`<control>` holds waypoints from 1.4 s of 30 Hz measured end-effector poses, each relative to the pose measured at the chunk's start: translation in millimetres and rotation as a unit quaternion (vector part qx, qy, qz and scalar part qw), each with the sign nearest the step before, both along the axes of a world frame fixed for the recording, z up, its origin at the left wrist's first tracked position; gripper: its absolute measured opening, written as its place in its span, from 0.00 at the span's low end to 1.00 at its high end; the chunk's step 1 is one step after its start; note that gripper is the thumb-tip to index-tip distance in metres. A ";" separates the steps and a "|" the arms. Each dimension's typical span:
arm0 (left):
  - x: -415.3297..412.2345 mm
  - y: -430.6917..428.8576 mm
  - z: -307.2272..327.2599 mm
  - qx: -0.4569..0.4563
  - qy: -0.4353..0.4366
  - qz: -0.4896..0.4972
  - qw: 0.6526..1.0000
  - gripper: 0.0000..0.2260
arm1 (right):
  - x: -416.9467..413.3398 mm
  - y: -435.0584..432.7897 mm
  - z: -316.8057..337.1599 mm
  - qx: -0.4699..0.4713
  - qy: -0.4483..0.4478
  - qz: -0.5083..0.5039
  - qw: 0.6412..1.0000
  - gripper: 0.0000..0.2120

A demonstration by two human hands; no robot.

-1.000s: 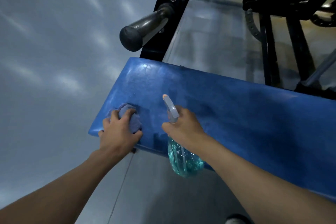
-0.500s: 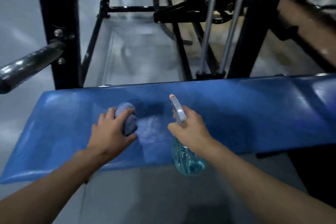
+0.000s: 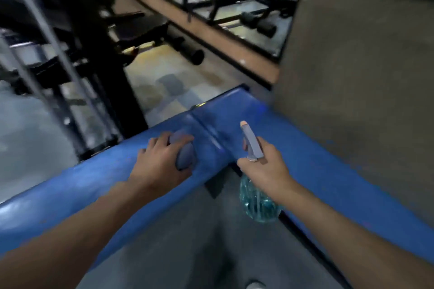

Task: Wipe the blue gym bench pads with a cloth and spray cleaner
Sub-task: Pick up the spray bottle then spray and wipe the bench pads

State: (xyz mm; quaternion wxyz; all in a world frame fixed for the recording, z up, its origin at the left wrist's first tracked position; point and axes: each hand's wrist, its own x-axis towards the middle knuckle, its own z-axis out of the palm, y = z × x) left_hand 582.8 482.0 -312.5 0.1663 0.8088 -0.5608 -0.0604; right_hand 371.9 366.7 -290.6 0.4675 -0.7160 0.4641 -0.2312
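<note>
Bench pads [image 3: 98,185]: two blue sections right in front of us, meeting at a seam [image 3: 211,132]. One runs off to our left, the other to our right [image 3: 328,171].
Cloth [image 3: 185,156]: a grey-blue wad pressed on the left pad, just beside the seam.
Left hand [image 3: 157,166]: fingers curled over the cloth, gripping it down against the pad.
Right hand [image 3: 265,169]: closed round the neck of the spray bottle [image 3: 257,205]. The nozzle points away from us toward the seam, and the bottle's body hangs in front of the pad's near edge.
Progress: we judge the job to be mid-way, with wiping in hand near the seam. We cannot tell which stretches are already clean — the picture is blurred, and the pale sheen by the seam could be wet cleaner or only reflected light. The cloth sits on the left pad only, so we reckon the right pad may yet need its pass.
Pad surface: smooth and slightly glossy, like vinyl, with rounded edges. It should let the cloth glide and shed liquid easily.
Cloth texture: soft, matte and bunched, not folded flat.
Bottle: clear rounded plastic holding teal liquid, with a grey trigger head and a pale tip.
Surroundings: black metal frame [image 3: 101,54] behind the left pad, grey floor [image 3: 187,241] below — all hard surfaces.
</note>
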 end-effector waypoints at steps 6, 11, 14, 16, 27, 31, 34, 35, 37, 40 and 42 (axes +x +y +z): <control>-109.4 -139.2 120.7 -0.047 -0.022 -0.174 0.983 0.32 | -138.8 -61.1 118.9 -0.044 -0.067 -0.166 0.983 0.18; -218.8 -230.5 242.5 -0.116 -0.049 -0.327 0.937 0.33 | -250.3 -102.4 232.6 -0.123 -0.121 -0.271 0.947 0.08; -294.4 -286.7 304.5 -0.137 -0.064 -0.387 0.910 0.36 | -318.7 -131.1 298.3 -0.189 -0.140 -0.326 0.916 0.12; -349.2 -318.1 343.9 -0.112 -0.084 -0.403 0.904 0.36 | -365.8 -153.3 330.8 -0.213 -0.142 -0.342 0.904 0.08; -570.2 -481.6 361.9 0.019 -0.115 -0.483 0.868 0.34 | -567.6 -279.9 361.3 -0.235 -0.089 -0.417 0.874 0.07; -613.1 -502.9 326.0 0.068 -0.138 -0.509 0.847 0.35 | -599.9 -303.2 338.5 -0.231 -0.079 -0.454 0.857 0.06; -628.5 -515.4 314.5 0.072 -0.110 -0.518 0.845 0.37 | -613.9 -317.3 333.5 -0.252 -0.065 -0.463 0.847 0.07; -631.4 -519.3 311.9 0.072 -0.102 -0.522 0.844 0.37 | -616.4 -321.4 332.5 -0.253 -0.062 -0.465 0.846 0.08; -634.0 -524.2 308.0 0.055 -0.105 -0.531 0.839 0.38 | -617.7 -326.8 331.1 -0.250 -0.056 -0.474 0.843 0.11; -633.4 -530.1 303.8 0.023 -0.112 -0.546 0.830 0.37 | -614.9 -325.1 331.2 -0.236 -0.005 -0.495 0.836 0.22; -633.6 -533.9 303.2 0.017 -0.098 -0.553 0.827 0.34 | -616.7 -316.8 331.3 -0.194 0.084 -0.523 0.826 0.36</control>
